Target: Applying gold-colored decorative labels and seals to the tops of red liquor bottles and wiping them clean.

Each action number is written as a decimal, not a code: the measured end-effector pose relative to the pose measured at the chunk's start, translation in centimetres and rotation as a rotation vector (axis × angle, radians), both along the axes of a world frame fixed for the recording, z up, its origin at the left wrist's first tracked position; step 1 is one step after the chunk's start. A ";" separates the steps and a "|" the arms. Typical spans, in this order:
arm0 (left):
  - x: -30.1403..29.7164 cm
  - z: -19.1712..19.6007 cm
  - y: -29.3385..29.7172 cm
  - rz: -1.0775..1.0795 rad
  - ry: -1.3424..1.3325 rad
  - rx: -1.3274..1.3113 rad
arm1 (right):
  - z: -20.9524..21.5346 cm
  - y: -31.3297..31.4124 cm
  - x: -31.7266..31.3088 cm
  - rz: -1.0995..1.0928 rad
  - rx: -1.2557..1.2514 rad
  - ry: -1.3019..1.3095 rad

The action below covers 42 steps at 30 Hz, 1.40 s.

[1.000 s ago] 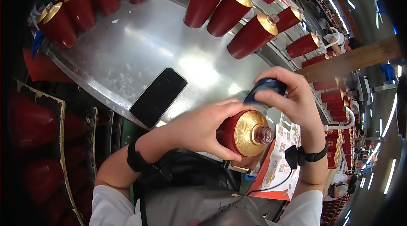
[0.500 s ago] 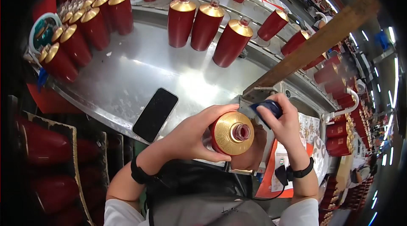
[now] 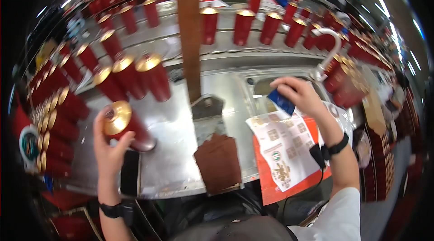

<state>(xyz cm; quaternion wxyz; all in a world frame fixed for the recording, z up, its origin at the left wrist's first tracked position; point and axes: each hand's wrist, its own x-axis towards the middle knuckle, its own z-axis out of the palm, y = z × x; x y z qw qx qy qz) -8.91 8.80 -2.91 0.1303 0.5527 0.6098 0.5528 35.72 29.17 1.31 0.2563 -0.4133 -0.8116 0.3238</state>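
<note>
The left hand's fingers and thumb (image 3: 110, 146) close around a tilted red bottle with a gold shoulder (image 3: 134, 125), left of the brown cloth (image 3: 219, 164). Its lower end is blurred, so whether it touches the metal table (image 3: 176, 162) cannot be told. The right hand (image 3: 302, 95), beyond the cloth and to its right, pinches a dark blue object (image 3: 281, 101); fingertips cover part of it, and its kind is unclear. A phone (image 3: 130, 173) left of the cloth is partly hidden by the left wrist. Right of the cloth, a printed white sheet (image 3: 282, 146) covers much of an orange one (image 3: 263, 180). Beyond the cloth stands a wooden post (image 3: 189, 42), cut off at the upper edge; farther off, co-workers are only partly visible.
</note>
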 end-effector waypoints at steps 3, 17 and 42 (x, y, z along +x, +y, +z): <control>-3.7 -1.3 2.1 0.091 0.123 -0.007 | 0.1 5.3 6.9 -0.238 -0.123 -0.138; -10.3 -6.2 5.7 0.208 0.051 -0.093 | -14.2 18.1 11.8 0.175 -0.023 -0.838; -6.9 -4.9 -4.0 0.210 -0.288 -0.080 | -7.1 23.5 -7.0 0.214 0.108 -0.248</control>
